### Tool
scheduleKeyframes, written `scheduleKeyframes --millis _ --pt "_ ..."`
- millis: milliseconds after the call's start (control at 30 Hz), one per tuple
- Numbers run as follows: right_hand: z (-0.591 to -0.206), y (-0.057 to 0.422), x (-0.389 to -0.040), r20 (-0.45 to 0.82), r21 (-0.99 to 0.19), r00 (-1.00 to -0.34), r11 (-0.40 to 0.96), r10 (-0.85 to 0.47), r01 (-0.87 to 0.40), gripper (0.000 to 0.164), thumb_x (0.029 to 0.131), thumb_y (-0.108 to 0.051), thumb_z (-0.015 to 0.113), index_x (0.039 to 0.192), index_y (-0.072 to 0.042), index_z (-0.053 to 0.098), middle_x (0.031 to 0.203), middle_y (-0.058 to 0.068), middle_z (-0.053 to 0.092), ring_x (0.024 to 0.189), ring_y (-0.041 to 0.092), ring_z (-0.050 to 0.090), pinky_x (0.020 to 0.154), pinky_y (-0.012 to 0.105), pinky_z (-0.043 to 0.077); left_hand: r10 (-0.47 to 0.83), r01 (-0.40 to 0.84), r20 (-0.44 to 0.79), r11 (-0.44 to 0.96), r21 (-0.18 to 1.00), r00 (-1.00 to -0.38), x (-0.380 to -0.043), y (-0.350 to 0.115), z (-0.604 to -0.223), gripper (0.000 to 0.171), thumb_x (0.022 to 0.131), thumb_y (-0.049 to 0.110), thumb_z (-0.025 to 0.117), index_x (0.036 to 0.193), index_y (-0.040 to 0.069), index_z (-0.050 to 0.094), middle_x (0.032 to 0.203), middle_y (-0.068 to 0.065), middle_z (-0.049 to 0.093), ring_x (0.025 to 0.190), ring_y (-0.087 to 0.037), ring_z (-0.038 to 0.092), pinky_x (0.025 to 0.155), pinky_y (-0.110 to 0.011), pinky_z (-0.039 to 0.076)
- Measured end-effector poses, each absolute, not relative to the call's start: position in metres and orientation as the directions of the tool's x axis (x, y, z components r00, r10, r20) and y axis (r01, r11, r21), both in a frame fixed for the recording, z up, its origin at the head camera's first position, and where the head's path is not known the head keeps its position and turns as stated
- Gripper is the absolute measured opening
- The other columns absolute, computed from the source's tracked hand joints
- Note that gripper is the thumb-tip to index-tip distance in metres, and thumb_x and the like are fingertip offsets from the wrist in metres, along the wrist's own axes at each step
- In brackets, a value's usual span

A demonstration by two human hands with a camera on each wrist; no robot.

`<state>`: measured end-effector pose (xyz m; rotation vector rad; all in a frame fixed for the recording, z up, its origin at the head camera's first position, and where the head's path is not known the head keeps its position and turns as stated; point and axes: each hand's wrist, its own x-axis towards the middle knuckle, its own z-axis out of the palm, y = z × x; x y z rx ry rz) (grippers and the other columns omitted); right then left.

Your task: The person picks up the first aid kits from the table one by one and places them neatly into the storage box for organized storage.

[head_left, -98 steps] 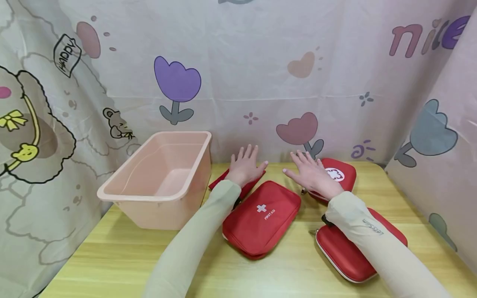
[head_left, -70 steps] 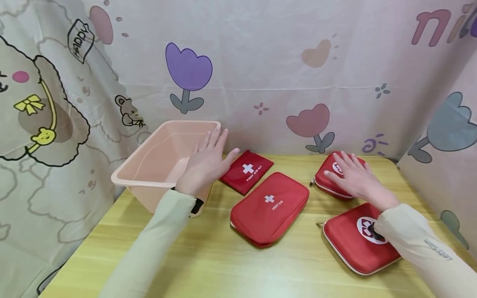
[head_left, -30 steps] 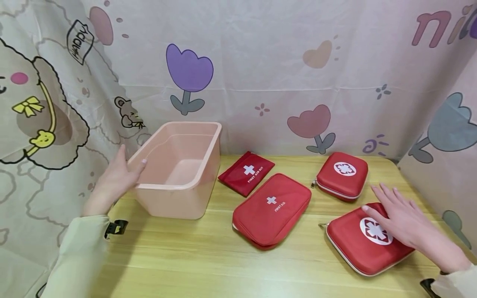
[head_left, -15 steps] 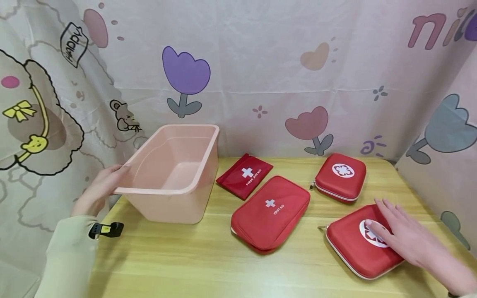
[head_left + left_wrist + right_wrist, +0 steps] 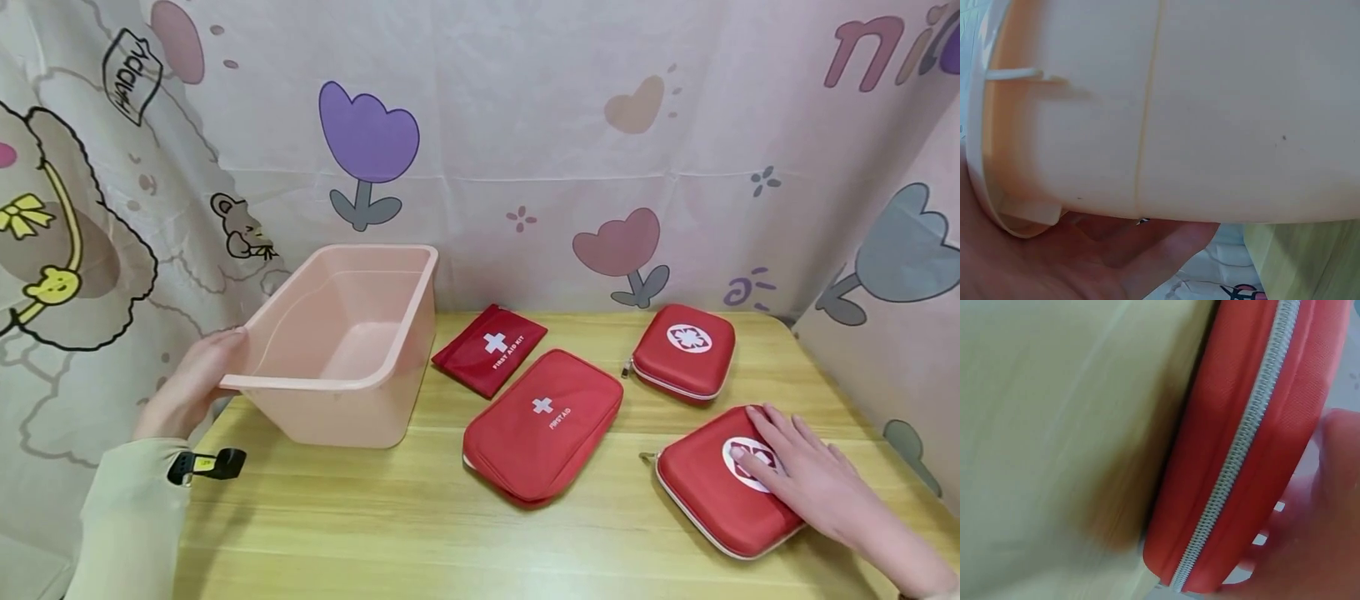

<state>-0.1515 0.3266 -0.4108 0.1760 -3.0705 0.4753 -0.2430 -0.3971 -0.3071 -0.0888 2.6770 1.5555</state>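
Bin steadied, hard case under your palm – grasp not yet made.

Your left hand [image 5: 191,385] holds the left end rim of the pink plastic bin [image 5: 341,342] at the table's [image 5: 420,533] back-left corner, fingers tucked under the lip, thumb on top. Your right hand [image 5: 806,479] lies flat, fingers spread, on the large red hard first-aid case [image 5: 720,487] near the right front edge; it presses the case, no pinch. Judged step: pre-grasp. Next you need fingers curled under the case's right side, then a lift over to the bin. The case's long axis runs diagonally, front-left to back-right; its zipper pull points left toward the soft first-aid pouch [image 5: 543,425]. The bin's long axis runs front to back, its mouth facing up.
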Motion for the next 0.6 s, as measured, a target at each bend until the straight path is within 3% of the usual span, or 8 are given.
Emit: scheduleKeyframes --millis 133,267,433,600 --pt "-0.405 0.319 -0.145 0.093 -0.244 -0.994 0.967 -0.058 -0.080 0.084 0.095 -0.058 0.052 0.148 0.005 0.033 0.148 0.037 0.024 0.129 0.061 0.020 0.095 0.076 0.020 -0.034 -0.072 -0.064 0.504 0.860 -0.997 -0.241 -0.396 -0.306 0.072 0.106 0.044 0.020 0.151 -0.012 0.007 0.144 -0.036 0.026 0.086 0.005 0.050 0.071 -0.020 0.051" --pt "-0.397 0.306 -0.134 0.116 -0.162 -0.992 0.986 0.045 0.026 0.088 0.094 -0.066 0.047 0.145 0.005 0.036 0.142 0.038 0.029 0.114 0.060 0.031 0.081 0.076 0.033 -0.046 -0.073 -0.058 0.512 0.856 -0.997 -0.241 -0.397 -0.306 0.073 0.106 0.044 0.021 0.151 -0.011 0.007 0.144 -0.036 0.026 0.087 0.005 0.049 0.070 -0.020 0.051" --pt "-0.397 0.295 -0.127 0.014 -0.160 -0.996 0.983 0.089 0.086 0.096 0.093 -0.073 0.036 0.147 0.006 0.030 0.142 0.039 0.026 0.113 0.062 0.026 0.066 0.074 0.041 -0.062 -0.080 -0.056 0.516 0.853 -0.996 -0.239 -0.397 -0.307 0.073 0.106 0.044 0.021 0.151 -0.012 0.008 0.143 -0.037 0.027 0.083 0.005 0.050 0.069 -0.022 0.052" --pt "-0.405 0.286 -0.127 -0.035 -0.173 -0.994 0.979 0.103 0.107 0.104 0.090 -0.078 0.033 0.148 0.007 0.024 0.141 0.041 0.021 0.117 0.066 0.015 0.063 0.074 0.042 -0.072 -0.083 -0.053 0.525 0.847 -0.996 -0.236 -0.397 -0.309 0.074 0.106 0.046 0.020 0.151 -0.012 0.008 0.144 -0.037 0.028 0.085 0.005 0.049 0.069 -0.021 0.051"
